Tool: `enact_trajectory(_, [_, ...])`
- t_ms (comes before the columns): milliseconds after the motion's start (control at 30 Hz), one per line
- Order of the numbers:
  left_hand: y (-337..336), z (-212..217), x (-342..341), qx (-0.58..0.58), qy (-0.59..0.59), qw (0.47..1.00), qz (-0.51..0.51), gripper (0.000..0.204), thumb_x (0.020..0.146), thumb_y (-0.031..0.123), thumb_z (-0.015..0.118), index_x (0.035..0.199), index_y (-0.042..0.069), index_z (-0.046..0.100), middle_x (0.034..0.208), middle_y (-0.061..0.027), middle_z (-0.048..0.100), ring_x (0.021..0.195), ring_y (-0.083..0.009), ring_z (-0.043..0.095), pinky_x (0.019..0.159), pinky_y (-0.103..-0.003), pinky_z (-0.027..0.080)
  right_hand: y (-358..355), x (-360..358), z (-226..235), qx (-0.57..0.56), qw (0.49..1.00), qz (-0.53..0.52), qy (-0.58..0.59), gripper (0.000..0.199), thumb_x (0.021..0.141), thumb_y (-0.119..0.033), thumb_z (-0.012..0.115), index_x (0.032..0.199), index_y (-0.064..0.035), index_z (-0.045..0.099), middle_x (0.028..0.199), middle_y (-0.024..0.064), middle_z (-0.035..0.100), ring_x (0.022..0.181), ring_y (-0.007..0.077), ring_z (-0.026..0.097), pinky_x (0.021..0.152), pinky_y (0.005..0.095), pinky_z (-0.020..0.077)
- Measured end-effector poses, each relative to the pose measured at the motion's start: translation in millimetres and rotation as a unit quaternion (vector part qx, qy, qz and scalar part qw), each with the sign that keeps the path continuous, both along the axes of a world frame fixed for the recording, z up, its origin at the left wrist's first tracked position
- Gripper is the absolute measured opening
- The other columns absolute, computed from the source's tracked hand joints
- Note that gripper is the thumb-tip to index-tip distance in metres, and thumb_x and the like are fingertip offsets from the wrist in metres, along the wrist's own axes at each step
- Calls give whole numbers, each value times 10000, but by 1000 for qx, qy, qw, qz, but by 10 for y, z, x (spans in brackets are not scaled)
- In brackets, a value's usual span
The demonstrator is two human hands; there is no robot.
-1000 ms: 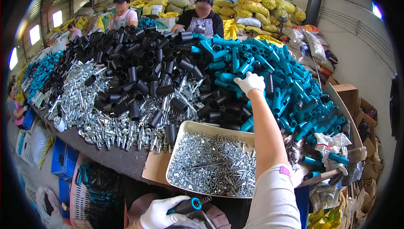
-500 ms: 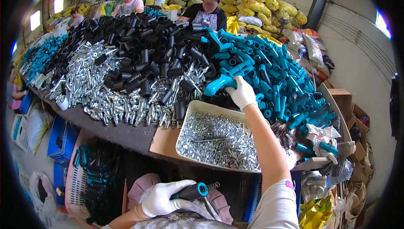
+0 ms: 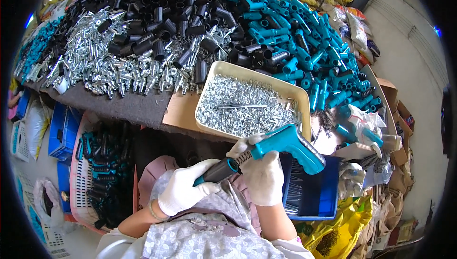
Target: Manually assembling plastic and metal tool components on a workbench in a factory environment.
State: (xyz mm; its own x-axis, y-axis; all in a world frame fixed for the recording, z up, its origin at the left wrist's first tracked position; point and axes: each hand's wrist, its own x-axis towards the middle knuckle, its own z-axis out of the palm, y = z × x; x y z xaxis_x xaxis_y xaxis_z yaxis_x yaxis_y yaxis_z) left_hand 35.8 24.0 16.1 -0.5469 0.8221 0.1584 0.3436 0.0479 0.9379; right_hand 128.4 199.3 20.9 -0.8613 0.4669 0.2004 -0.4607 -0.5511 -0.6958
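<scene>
In the head view my left hand (image 3: 185,190), in a white glove, is closed round a black cylindrical sleeve (image 3: 218,171) with a teal end. A coil spring (image 3: 244,157) sticks out of the sleeve toward the other part. My gloved right hand (image 3: 263,183) grips a teal pistol-shaped handle (image 3: 291,147), its curved grip pointing right. The handle's open end meets the spring's tip; whether the spring has entered it I cannot tell. Both parts are above my lap, in front of a cream tray (image 3: 306,104) of small metal parts.
Heaps of black sleeves (image 3: 157,14), silver metal pieces (image 3: 85,44) and teal handles (image 3: 328,64) cover the table. At my left stands a pink basket (image 3: 81,183) with teal-and-black pieces. A blue bin (image 3: 316,206) with thin metal rods is at my right.
My right hand has come back from the teal heap with the handle, down to the sleeve in my left hand. The left hand has risen slightly. The view has tilted down.
</scene>
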Motion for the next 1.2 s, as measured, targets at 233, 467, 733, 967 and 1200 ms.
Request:
enact_trajectory(233, [-88,-92,44,21,6,1000,10,603,871,377,751,1297,-15,582,943,-191,711,818,-253,732,738,-334,546,-97,19,-21,178,980,25,-86,623,926,-558,635,1199,-7,531,1161,168,602,1090,264,585,977,432,455])
enact_trajectory(467, [-344,-146,-89,76,-28,995,-57,736,800,524,761,1275,-15,603,976,-192,715,907,-304,731,787,-351,537,350,144,206,487,847,105,-187,447,887,-155,702,1300,-13,603,1305,178,615,1224,277,597,1030,391,463])
enact_trajectory(733, [-467,42,-225,-30,147,983,-104,593,802,354,804,1263,26,624,948,-189,698,842,-353,707,752,-375,554,605,110,1025,588,708,326,-214,793,759,-388,826,1407,-57,512,1055,129,711,896,250,699,856,342,534])
enact_trajectory(967, [-564,-82,-356,-44,80,985,-148,558,844,306,782,1288,12,615,998,-217,713,841,-331,720,763,-374,555,71,175,650,878,478,36,2,419,777,-200,704,1178,-90,651,831,55,603,715,213,624,644,345,497])
enact_trajectory(1200, [-634,-129,-583,-148,-26,919,-365,599,874,252,687,1409,28,534,1052,-261,667,872,-355,633,807,-430,484,5,50,687,889,342,47,301,310,736,-192,659,1036,-140,719,902,99,626,839,232,620,746,346,499])
